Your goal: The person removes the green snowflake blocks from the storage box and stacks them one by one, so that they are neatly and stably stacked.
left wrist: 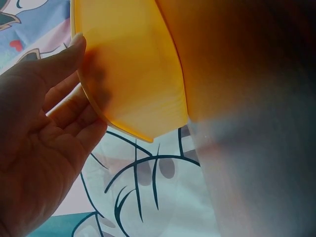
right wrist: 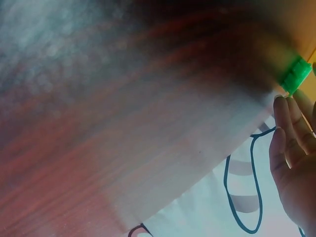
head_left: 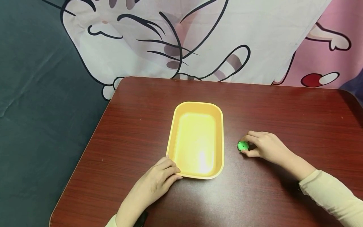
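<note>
A yellow plastic tray, rectangular with rounded corners, sits on the table with nothing inside. My left hand grips its near left corner, fingers over the rim and thumb on the outer side. In the left wrist view the fingers of that hand show as dark shadows through the tray wall. To the right of the tray, my right hand pinches a small round green piece with a notched edge between thumb and fingers. The right wrist view shows this green piece at the fingertips, close over the tabletop.
The reddish-brown wooden table has rounded corners and carries the tray. Behind it hangs a cloth printed with a cartoon cat, with a pink part at the right. Dark green fabric lies beyond the table's left edge.
</note>
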`<action>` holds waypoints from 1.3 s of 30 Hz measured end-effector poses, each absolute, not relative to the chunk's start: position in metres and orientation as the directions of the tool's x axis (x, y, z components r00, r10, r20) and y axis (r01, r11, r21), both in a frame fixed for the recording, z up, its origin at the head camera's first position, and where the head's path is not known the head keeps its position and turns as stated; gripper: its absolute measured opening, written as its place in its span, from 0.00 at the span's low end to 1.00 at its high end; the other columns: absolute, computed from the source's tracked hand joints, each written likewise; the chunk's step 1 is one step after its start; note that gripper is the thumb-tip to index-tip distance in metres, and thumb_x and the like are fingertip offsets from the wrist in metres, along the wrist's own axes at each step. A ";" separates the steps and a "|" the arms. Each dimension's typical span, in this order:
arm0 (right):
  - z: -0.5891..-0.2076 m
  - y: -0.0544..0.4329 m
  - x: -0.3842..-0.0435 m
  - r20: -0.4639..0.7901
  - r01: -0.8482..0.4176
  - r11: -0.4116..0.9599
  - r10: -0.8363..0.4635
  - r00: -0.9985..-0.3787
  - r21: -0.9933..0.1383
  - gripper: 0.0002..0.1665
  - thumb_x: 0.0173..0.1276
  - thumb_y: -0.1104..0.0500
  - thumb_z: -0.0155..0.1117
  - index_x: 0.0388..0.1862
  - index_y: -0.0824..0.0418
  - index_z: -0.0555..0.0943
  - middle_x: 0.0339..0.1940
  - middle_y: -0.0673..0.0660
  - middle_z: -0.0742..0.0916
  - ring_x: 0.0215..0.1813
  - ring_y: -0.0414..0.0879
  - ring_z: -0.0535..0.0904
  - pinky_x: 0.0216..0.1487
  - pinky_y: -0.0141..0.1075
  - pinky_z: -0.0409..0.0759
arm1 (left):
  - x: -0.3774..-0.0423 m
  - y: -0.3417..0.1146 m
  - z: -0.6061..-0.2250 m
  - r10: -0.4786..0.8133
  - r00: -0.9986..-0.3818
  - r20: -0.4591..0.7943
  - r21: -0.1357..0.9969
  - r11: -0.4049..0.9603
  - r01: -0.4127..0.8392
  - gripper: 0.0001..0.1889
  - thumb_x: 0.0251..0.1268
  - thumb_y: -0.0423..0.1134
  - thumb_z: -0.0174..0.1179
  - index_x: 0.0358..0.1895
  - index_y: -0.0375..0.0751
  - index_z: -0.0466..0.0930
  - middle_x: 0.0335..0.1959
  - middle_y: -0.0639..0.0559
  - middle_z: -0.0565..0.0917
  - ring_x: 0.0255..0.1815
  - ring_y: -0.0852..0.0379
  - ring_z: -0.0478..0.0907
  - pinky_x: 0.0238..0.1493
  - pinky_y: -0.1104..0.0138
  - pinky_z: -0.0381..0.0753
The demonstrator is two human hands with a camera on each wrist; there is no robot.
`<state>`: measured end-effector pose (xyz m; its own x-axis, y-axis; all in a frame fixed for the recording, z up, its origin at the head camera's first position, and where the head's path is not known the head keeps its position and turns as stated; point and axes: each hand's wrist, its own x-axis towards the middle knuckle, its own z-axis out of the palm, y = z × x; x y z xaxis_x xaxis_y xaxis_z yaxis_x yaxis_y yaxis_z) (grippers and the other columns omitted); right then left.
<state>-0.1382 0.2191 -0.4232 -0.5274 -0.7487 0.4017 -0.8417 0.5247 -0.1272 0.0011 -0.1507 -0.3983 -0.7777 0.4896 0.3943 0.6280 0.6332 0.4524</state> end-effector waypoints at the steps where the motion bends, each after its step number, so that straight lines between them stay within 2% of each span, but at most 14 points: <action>1: -0.423 0.219 -0.138 0.401 -0.840 0.526 -0.747 -0.530 -0.129 0.15 0.43 0.51 0.72 0.31 0.50 0.80 0.25 0.37 0.76 0.23 0.31 0.69 0.20 0.26 0.72 | 0.001 -0.151 -0.398 0.489 -0.778 0.394 0.453 0.633 0.628 0.03 0.55 0.35 0.66 0.30 0.44 0.81 0.32 0.60 0.77 0.40 0.66 0.72 0.67 0.60 0.71; 12: -0.423 0.218 -0.136 0.370 -0.822 0.550 -0.740 -0.561 -0.146 0.19 0.40 0.51 0.73 0.35 0.50 0.80 0.26 0.38 0.75 0.24 0.32 0.69 0.20 0.27 0.71 | 0.002 -0.151 -0.400 0.489 -0.780 0.391 0.449 0.638 0.625 0.03 0.55 0.35 0.67 0.30 0.45 0.81 0.32 0.60 0.77 0.40 0.66 0.73 0.68 0.62 0.70; 25: -0.424 0.219 -0.136 0.358 -0.824 0.547 -0.747 -0.560 -0.147 0.17 0.42 0.53 0.73 0.33 0.50 0.79 0.25 0.38 0.74 0.24 0.32 0.69 0.20 0.26 0.70 | 0.002 -0.151 -0.399 0.490 -0.779 0.392 0.452 0.634 0.627 0.03 0.54 0.35 0.67 0.30 0.45 0.81 0.32 0.60 0.77 0.40 0.66 0.72 0.67 0.61 0.71; 32: -0.424 0.219 -0.137 0.360 -0.830 0.540 -0.753 -0.551 -0.141 0.17 0.43 0.53 0.72 0.33 0.51 0.79 0.25 0.38 0.74 0.24 0.32 0.68 0.21 0.26 0.71 | 0.002 -0.150 -0.399 0.488 -0.781 0.389 0.448 0.641 0.623 0.03 0.55 0.36 0.66 0.30 0.45 0.81 0.32 0.60 0.77 0.39 0.66 0.72 0.66 0.62 0.72; 39: -0.423 0.219 -0.137 0.338 -0.819 0.556 -0.750 -0.568 -0.143 0.18 0.43 0.52 0.73 0.36 0.51 0.80 0.26 0.38 0.75 0.25 0.32 0.69 0.21 0.27 0.72 | 0.001 -0.150 -0.399 0.486 -0.784 0.387 0.441 0.649 0.620 0.03 0.56 0.37 0.66 0.29 0.45 0.81 0.31 0.60 0.77 0.39 0.66 0.72 0.66 0.62 0.73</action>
<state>-0.1370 0.2193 -0.4231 -0.5683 -0.7504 0.3376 -0.8189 0.5558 -0.1431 0.0009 -0.1502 -0.3986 -0.7840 0.4855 0.3867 0.6196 0.6494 0.4408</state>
